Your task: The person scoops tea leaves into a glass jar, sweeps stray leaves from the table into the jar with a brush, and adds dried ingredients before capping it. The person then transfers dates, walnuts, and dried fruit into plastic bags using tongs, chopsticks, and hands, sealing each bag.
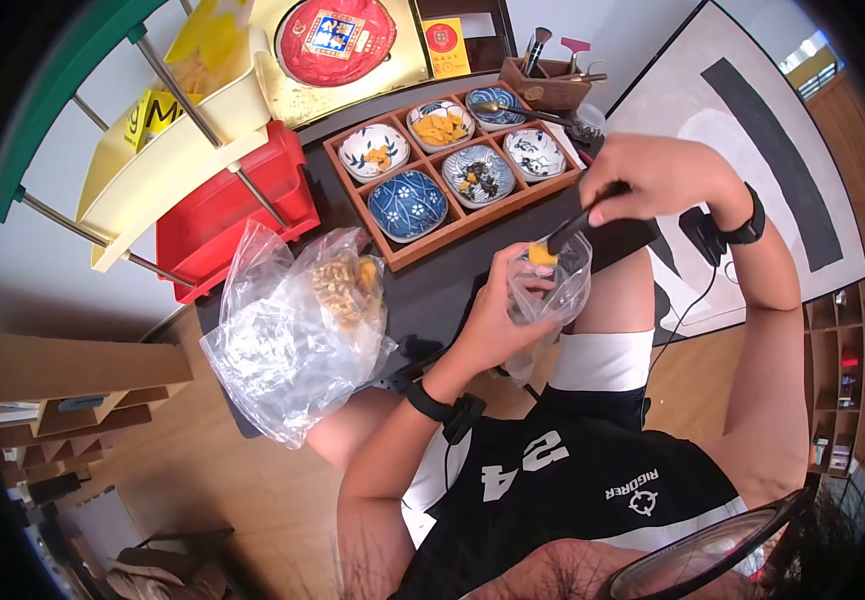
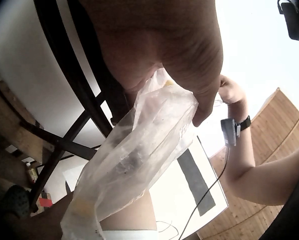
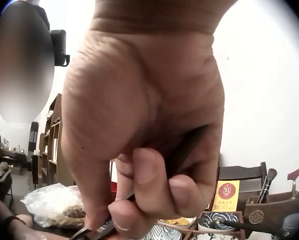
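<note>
My left hand [image 1: 498,325] grips a clear plastic bag [image 1: 575,285] around its mouth, over my lap. In the left wrist view, the rest of that bag [image 2: 139,150] hangs down long and crumpled. My right hand [image 1: 658,180] pinches dark tongs [image 1: 573,226], pointing down into the bag's mouth. By the tongs' tips is an orange-yellow dried piece [image 1: 543,255]. The right wrist view shows fingers [image 3: 149,172] curled around the tongs. A wooden divided tray [image 1: 493,212] stands beyond, its patterned bowls [image 1: 408,207] partly filled: some with orange pieces [image 1: 443,127], one with dark leaves [image 1: 483,182].
A larger clear bag [image 1: 283,340] with tan pieces lies on the dark table's left side. Behind it stand a red bin [image 1: 223,225] and a cream bin [image 1: 163,165] on a rack. A dark spoon [image 1: 513,110] lies across the tray's back bowl, near a wooden brush holder [image 1: 553,92].
</note>
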The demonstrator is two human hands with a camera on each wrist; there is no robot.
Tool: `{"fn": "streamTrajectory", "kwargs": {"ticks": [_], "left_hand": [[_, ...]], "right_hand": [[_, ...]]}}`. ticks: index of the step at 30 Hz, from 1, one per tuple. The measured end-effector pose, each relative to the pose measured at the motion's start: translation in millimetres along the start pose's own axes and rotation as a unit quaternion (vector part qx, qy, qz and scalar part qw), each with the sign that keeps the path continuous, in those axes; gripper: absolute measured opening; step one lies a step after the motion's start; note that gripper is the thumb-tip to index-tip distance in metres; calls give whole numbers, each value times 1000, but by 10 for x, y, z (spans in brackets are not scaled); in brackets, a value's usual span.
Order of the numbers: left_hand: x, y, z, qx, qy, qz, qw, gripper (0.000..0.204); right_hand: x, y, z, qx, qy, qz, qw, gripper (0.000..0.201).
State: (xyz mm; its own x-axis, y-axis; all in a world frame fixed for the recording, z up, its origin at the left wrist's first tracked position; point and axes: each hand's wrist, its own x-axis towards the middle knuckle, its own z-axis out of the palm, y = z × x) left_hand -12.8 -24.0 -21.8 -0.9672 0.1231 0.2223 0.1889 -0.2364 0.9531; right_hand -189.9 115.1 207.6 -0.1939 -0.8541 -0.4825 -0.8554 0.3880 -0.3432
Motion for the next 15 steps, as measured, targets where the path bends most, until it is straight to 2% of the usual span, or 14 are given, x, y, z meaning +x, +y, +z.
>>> {"fn": "streamTrajectory", "kwargs": {"ticks": [6,8,9,10,12,13,15], "left_hand": [[-11,-16,9,2,3,-8,1000,91],[-9,-22,10,-6,3,-10,1000,91],[-8,-17,9,-8,2,-10,1000,91],[-9,-11,6,-11,0,-11,1000,91],[-8,7,5,-8,0,-9,1000,91],[-9,14,3,-6,0,-9,1000,90],[-7,19,1,-2,0,-8,1000,90]], "right_hand": [[34,-7,18,-11,46,13,999,20],[120,61,36,-71,202,-52,975,19],[177,27,-23,-70,171,18,983,19],[242,46,-39,-71,172,18,982,19],[421,182,-4,-159,238,67,956,18],[540,272,5,-190,266,55,944,21],[736,316,27,-196,296,72,932,20]]}}
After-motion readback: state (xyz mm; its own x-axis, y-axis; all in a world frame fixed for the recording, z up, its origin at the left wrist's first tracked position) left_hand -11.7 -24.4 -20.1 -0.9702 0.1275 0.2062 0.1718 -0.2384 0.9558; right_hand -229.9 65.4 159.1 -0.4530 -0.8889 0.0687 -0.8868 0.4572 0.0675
